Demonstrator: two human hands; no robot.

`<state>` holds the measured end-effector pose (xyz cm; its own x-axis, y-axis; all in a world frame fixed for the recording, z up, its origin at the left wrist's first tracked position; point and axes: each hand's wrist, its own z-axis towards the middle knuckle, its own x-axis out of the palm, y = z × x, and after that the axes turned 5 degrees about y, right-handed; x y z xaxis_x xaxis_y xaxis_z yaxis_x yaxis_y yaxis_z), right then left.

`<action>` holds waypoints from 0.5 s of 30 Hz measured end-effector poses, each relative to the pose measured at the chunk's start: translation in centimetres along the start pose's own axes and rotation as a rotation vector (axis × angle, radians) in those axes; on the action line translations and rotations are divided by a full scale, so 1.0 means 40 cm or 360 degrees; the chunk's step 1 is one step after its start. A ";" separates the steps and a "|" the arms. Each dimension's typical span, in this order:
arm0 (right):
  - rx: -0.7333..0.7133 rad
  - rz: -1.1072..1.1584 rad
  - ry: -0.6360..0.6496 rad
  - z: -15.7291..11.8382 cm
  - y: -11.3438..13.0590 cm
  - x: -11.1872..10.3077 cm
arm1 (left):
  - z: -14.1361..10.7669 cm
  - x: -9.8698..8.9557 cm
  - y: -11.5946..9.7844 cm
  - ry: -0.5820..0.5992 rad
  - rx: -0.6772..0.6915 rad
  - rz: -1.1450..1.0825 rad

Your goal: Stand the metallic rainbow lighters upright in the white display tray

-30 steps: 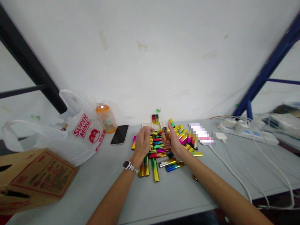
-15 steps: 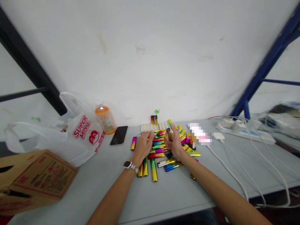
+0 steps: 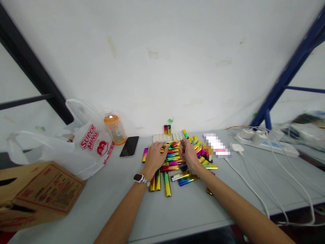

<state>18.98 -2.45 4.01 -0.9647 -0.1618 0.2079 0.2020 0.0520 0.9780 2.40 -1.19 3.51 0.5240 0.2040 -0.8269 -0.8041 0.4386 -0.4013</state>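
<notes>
Both hands are working over a big heap of shiny rainbow-metallic lighters [image 3: 177,162] spread on the grey table [image 3: 106,200], close to the white wall. The right hand [image 3: 189,155] has its grip closed round one small dark-topped lighter [image 3: 181,144], held upright just above the heap, probably so the top end faces up where it can be looked at. The left hand [image 3: 155,156], silver wristwatch [image 3: 140,179] on that arm, lies palm down on the pile with the fingers spread and curled loosely over the lighters; I can't tell whether it's actually pinching one or just resting there.

A few lighters sit in a neat row at the near edge, side by side, looks like they were lined up on purpose. Two more stand upright [image 3: 167,129] at the wall behind a white tray [image 3: 162,138].

Off to the left: black phone [image 3: 129,146] lying flat, orange drink bottle [image 3: 114,128], white plastic bag with red print [image 3: 86,145], brown cardboard box [image 3: 38,191]. Right side has a white power strip [image 3: 266,142] with cables trailing off the table.
</notes>
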 end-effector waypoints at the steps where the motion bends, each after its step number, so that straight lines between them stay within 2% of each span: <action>1: -0.0006 0.0011 -0.0029 -0.001 0.000 0.001 | -0.002 -0.004 0.002 0.0017 -0.0025 0.0083; 4: -0.0174 -0.0049 -0.0032 -0.011 0.006 0.005 | -0.012 -0.018 0.012 0.0104 -0.0101 0.0248; 7: -0.0409 -0.0318 0.0078 -0.014 0.019 0.003 | -0.019 -0.025 0.022 0.0184 -0.0115 0.0298; 9: -0.0578 -0.0552 0.0074 -0.005 0.028 -0.005 | -0.020 -0.025 0.026 0.0214 -0.0096 0.0272; 12: -0.0815 -0.0919 -0.0018 0.034 0.044 -0.020 | -0.018 -0.018 0.031 0.0235 -0.0069 0.0176; 15: -0.0843 -0.1159 0.0040 0.102 0.059 -0.028 | -0.018 -0.010 0.034 0.0221 -0.0034 0.0102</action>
<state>19.84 1.89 6.01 -0.8815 0.0009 -0.4722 -0.4003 -0.5318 0.7463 0.89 -1.29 3.00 0.4286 0.1076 -0.8970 -0.8414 0.4094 -0.3529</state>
